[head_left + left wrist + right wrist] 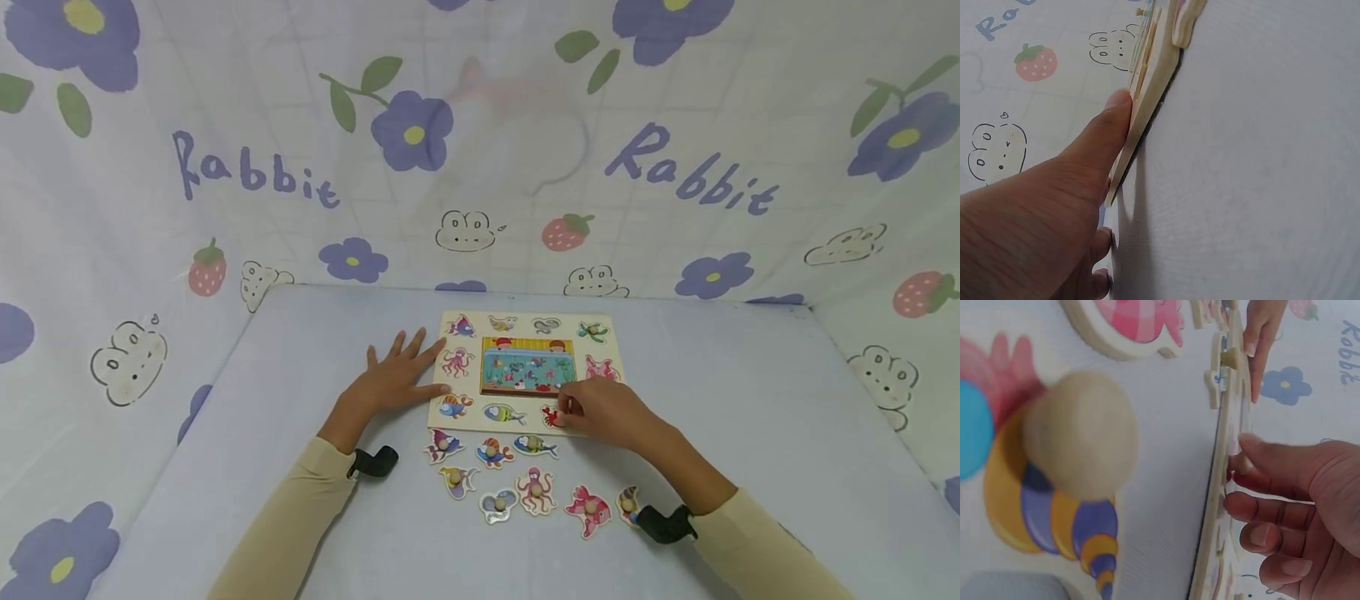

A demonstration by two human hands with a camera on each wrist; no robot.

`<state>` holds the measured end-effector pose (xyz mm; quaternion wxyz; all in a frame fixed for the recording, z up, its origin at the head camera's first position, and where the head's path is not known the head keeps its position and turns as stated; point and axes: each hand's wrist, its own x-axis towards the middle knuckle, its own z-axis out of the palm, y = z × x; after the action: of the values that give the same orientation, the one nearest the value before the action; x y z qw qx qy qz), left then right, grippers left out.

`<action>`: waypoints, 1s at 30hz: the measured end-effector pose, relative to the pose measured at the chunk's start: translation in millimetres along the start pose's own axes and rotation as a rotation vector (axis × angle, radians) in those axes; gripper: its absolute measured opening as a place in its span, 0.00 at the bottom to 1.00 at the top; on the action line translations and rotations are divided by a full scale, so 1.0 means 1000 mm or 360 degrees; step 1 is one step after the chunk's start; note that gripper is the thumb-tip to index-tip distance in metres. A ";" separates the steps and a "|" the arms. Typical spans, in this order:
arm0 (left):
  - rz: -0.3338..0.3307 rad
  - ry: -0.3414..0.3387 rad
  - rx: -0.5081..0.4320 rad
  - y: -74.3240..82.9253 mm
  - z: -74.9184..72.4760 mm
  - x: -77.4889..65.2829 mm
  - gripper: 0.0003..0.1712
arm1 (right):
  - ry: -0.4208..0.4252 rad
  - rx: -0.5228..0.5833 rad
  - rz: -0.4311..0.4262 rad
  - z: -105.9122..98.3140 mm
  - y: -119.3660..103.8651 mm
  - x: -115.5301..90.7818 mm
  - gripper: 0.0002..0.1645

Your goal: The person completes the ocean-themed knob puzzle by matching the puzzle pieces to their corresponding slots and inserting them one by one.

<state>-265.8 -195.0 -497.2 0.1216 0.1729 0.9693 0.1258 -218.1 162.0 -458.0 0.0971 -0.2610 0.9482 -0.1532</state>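
Note:
A wooden puzzle board (482, 325) with sea animal pictures round an aquarium scene lies flat on the table. My right hand (611, 411) is over its lower right part, thumb and forefinger pinching the small wooden knob (1242, 465) of a red crab piece (551, 417). That crab overlaps the crab's place in the board's bottom row. At the board's left side, my left hand (393, 379) rests with fingers spread. Its thumb (1113, 115) presses on the board's edge.
Several loose knobbed pieces lie in front of the board, among them an octopus (536, 492), a pink fish (588, 510) and a yellow fish (456, 481). A striped shell piece (1094, 528) lies beneath my right wrist. A printed cloth (495, 175) hangs behind the table.

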 end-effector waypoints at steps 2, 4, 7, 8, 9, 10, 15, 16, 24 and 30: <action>0.0000 -0.0001 0.0004 0.001 -0.001 0.000 0.53 | 0.0014 -0.0017 0.0004 -0.003 0.000 -0.005 0.09; 0.0006 0.0004 0.0006 0.003 -0.002 0.000 0.53 | 0.0032 -0.0027 0.0025 -0.008 -0.002 -0.011 0.10; 0.0005 0.0012 0.0005 0.005 -0.003 0.000 0.52 | 0.0066 -0.0021 0.0054 -0.018 -0.003 -0.023 0.11; 0.0002 0.0013 0.0000 0.005 -0.004 -0.001 0.52 | 0.0077 -0.0021 0.0058 -0.022 -0.004 -0.027 0.11; 0.0000 0.0013 0.0003 0.006 -0.004 -0.001 0.52 | 0.0090 -0.0030 0.0058 -0.025 -0.004 -0.032 0.11; -0.0004 0.0011 0.0001 0.006 -0.004 -0.002 0.52 | 0.0099 -0.0037 0.0058 -0.027 -0.004 -0.036 0.10; -0.0011 0.0004 -0.0006 0.006 -0.004 -0.003 0.52 | 0.0145 -0.0080 0.0028 -0.033 -0.002 -0.058 0.07; -0.0011 0.0006 -0.0008 0.006 -0.004 -0.003 0.52 | 0.0149 -0.0082 0.0021 -0.033 -0.001 -0.062 0.07; -0.0003 0.0011 -0.0027 0.004 -0.003 -0.002 0.52 | 0.0106 -0.0102 0.0105 -0.025 0.004 -0.092 0.08; -0.0003 0.0007 -0.0024 0.004 -0.002 -0.001 0.52 | 0.0055 -0.0117 0.0129 -0.015 0.003 -0.109 0.12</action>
<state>-263.8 -192.6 -494.4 0.1210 0.1708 0.9687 0.1334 -131.3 224.8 -433.9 0.0771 -0.2230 0.9645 -0.1186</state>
